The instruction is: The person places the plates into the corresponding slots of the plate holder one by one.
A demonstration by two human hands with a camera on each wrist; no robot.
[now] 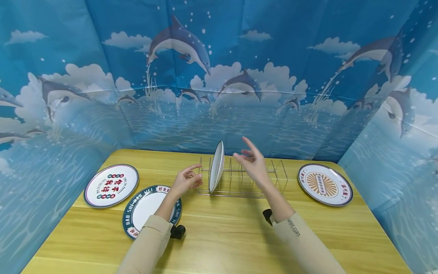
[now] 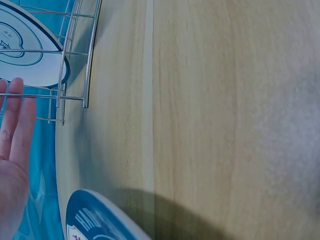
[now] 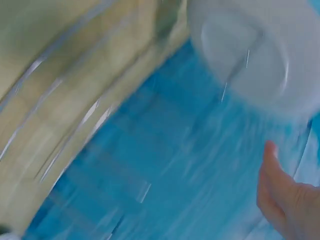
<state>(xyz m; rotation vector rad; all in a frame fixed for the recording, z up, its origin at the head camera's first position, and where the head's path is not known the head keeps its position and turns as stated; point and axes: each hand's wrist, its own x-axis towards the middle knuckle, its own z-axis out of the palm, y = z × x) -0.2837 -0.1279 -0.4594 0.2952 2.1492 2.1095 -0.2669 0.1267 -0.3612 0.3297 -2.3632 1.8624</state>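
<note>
A plate stands on edge, slightly tilted, in the left part of a wire dish rack. My left hand is at the rack's left end. In the left wrist view, the fingers of this left hand reach up fairly straight by the end wires, near the face of the standing plate; whether they touch the wire I cannot tell. To the right of the plate, my right hand is raised above the rack, fingers spread and holding nothing. The blurred right wrist view shows the plate's white underside apart from that hand.
Flat on the wooden table lie a white plate with red lettering at far left, a blue-rimmed plate beneath my left forearm, and a plate with an orange sunburst at right. A dolphin-print curtain hangs behind.
</note>
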